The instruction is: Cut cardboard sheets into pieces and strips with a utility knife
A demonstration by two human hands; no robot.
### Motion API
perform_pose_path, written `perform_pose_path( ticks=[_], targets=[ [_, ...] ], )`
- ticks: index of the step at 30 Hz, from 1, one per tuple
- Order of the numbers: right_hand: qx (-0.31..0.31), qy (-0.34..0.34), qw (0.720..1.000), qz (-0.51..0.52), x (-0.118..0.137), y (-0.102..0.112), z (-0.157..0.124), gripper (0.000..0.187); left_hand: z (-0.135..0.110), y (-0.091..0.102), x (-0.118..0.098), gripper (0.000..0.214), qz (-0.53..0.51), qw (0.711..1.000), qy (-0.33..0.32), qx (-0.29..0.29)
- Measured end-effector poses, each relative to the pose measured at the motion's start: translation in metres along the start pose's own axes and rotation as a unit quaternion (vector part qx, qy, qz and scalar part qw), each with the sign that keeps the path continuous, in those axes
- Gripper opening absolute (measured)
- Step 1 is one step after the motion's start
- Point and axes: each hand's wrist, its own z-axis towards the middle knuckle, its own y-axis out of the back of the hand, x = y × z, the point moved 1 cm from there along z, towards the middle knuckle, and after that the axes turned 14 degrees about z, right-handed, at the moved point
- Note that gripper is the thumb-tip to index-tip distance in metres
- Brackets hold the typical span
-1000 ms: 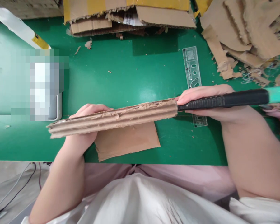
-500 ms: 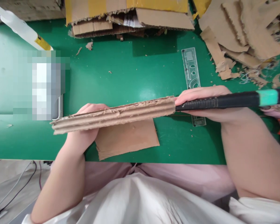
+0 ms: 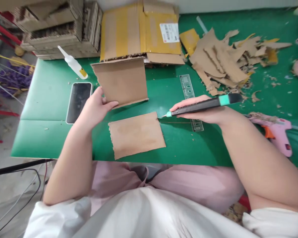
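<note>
My left hand [image 3: 95, 107] pinches the lower left corner of a brown cardboard sheet [image 3: 121, 81], held upright above the green table [image 3: 47, 99]. My right hand [image 3: 203, 114] grips a black utility knife [image 3: 201, 104] with a teal band, its blade tip pointing left just above the table. A second cardboard piece [image 3: 136, 134] lies flat near the front edge, between my two hands.
A clear ruler [image 3: 190, 99] lies under my right hand. A phone [image 3: 78, 101] and a white glue bottle [image 3: 73, 66] sit at the left. Flattened boxes [image 3: 139, 31] and torn cardboard scraps [image 3: 223, 62] fill the back. A pink glue gun [image 3: 276, 130] rests at the right.
The cardboard sheet has swung from edge-on and level to upright, facing me, and moved back and left. The knife has pulled out of its right end. The view has widened.
</note>
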Motion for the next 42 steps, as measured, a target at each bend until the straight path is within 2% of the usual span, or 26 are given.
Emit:
perform_pose_path(
  ticks=[3, 4, 5, 6, 8, 9, 10, 11, 12, 13, 14, 16, 19, 21, 22, 26, 32, 42],
  targets=[
    [-0.018, -0.022, 0.999, 0.014, 0.006, -0.003, 0.0, 0.031, 0.011, -0.003, -0.003, 0.036, -0.074, 0.984, 0.076, 0.141],
    [-0.024, -0.027, 0.999, 0.011, 0.009, -0.004, 0.001, 0.03, 0.01, -0.001, -0.005, 0.035, -0.06, 0.982, 0.097, 0.149],
    [-0.026, -0.031, 0.999, 0.002, 0.011, -0.005, 0.002, 0.03, 0.008, 0.003, -0.008, 0.034, -0.019, 0.985, 0.114, 0.128],
    [-0.026, -0.033, 0.999, -0.008, 0.014, -0.006, 0.003, 0.029, 0.002, 0.007, -0.013, 0.036, 0.04, 0.988, 0.127, 0.082],
    [-0.02, -0.034, 0.999, -0.024, 0.018, -0.008, 0.007, 0.029, -0.018, 0.013, -0.027, 0.041, 0.169, 0.977, 0.119, -0.053],
    [-0.016, -0.034, 0.999, -0.026, 0.02, -0.009, 0.009, 0.028, -0.032, 0.012, -0.037, 0.041, 0.196, 0.972, 0.085, -0.097],
    [-0.013, -0.032, 0.999, -0.026, 0.022, -0.01, 0.011, 0.028, -0.048, 0.006, -0.048, 0.04, 0.197, 0.975, 0.025, -0.101],
    [-0.012, -0.028, 0.999, -0.025, 0.023, -0.011, 0.012, 0.028, -0.064, -0.002, -0.059, 0.039, 0.195, 0.976, -0.047, -0.086],
    [-0.015, -0.022, 0.999, -0.024, 0.025, -0.012, 0.013, 0.027, -0.079, -0.014, -0.069, 0.044, 0.203, 0.969, -0.135, -0.047],
    [-0.016, -0.015, 0.999, -0.026, 0.026, -0.014, 0.013, 0.026, -0.093, -0.027, -0.078, 0.054, 0.22, 0.956, -0.194, -0.022],
    [-0.016, -0.009, 0.999, -0.03, 0.027, -0.016, 0.012, 0.026, -0.104, -0.04, -0.084, 0.064, 0.237, 0.945, -0.223, -0.006],
    [-0.026, -0.002, 0.999, -0.031, 0.028, -0.021, 0.006, 0.026, -0.117, -0.061, -0.09, 0.074, 0.263, 0.938, -0.225, -0.01],
    [-0.104, 0.016, 0.994, 0.015, 0.025, -0.027, -0.007, 0.03, -0.121, -0.074, -0.086, 0.074, 0.274, 0.933, -0.231, -0.02],
    [-0.156, 0.028, 0.986, 0.054, 0.02, -0.031, -0.015, 0.032, -0.121, -0.071, -0.08, 0.074, 0.273, 0.928, -0.253, -0.018],
    [-0.163, 0.024, 0.984, 0.066, 0.016, -0.033, -0.018, 0.033, -0.122, -0.069, -0.077, 0.074, 0.272, 0.925, -0.266, -0.016],
    [-0.142, -0.018, 0.986, 0.082, 0.001, -0.043, -0.024, 0.033, -0.129, -0.062, -0.07, 0.075, 0.265, 0.917, -0.297, -0.004],
    [-0.156, -0.013, 0.983, 0.1, -0.015, -0.043, -0.032, 0.036, -0.133, -0.064, -0.071, 0.071, 0.26, 0.919, -0.295, -0.009],
    [-0.16, -0.002, 0.982, 0.102, -0.017, -0.045, -0.034, 0.037, -0.132, -0.063, -0.071, 0.07, 0.263, 0.919, -0.294, -0.008]
  ],
)
